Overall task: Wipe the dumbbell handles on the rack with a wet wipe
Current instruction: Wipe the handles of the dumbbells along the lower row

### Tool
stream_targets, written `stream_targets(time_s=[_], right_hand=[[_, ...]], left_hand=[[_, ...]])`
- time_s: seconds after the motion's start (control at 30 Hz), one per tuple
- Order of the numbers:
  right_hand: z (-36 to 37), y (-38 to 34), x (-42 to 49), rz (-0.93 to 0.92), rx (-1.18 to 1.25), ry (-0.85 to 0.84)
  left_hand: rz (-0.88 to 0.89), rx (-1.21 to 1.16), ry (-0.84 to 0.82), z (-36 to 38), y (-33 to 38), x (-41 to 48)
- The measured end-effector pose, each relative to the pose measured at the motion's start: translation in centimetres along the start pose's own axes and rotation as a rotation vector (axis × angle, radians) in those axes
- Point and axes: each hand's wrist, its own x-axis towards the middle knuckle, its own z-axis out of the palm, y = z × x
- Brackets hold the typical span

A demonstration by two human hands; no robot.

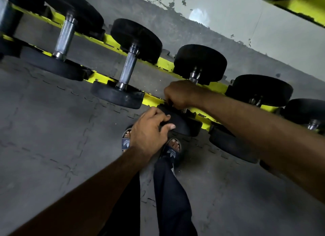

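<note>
Several black dumbbells lie in a row on a yellow rack. My right hand is curled round the handle of one dumbbell near the middle; the handle is almost wholly hidden under my fingers, and no wet wipe shows. My left hand grips the near black end plate of that same dumbbell, thumb and fingers bent over its rim. To the left, another dumbbell's bare knurled steel handle is in plain sight.
More dumbbells sit further left and others to the right. A second yellow rack tier runs overhead at top right. Grey interlocking floor mats lie below, with my sandalled feet close to the rack.
</note>
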Motion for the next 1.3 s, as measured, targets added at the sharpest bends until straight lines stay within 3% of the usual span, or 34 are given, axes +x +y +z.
stream_targets(time_s=[0.13,0.27,0.4,0.5,0.67,0.8,0.97,1.07,1.2,1.3], right_hand=[[3.1,1.2,-3.2,-0.024,0.193,0.26],[9.1,1.7,-5.9,0.322,0.665,0.512],[12.1,1.4,-4.1,0.76,1.489,0.495],[10.6,1.4,-2.5,0.793,1.698,0.392],[9.9,2.3,-2.9,0.575,1.774,0.131],[11.3,3.8,-4.0,0.655,1.647,0.145],[12.2,2.7,-4.8,0.558,1.649,0.442],[12.3,2.9,-4.4,0.472,1.458,0.605],[11.6,3.4,-4.3,0.499,1.281,0.854],[11.3,2.5,-4.8,0.379,1.086,0.81]], left_hand=[[-0.003,-0.005,-0.026,-0.2,0.1,0.1],[-0.005,0.021,-0.025,-0.4,0.4,0.2],[-0.004,0.063,0.003,-0.4,0.6,0.1],[-0.009,0.05,-0.007,-0.5,0.7,0.0],[-0.035,0.058,-0.032,-0.5,0.8,0.1],[-0.041,0.06,-0.064,-0.7,0.9,0.4],[-0.021,0.075,-0.107,-1.0,1.3,0.5],[0.009,0.047,-0.126,-0.8,1.5,0.5],[0.021,-0.04,-0.109,-0.4,1.2,0.8],[0.036,-0.087,-0.097,-0.3,0.5,1.1]])
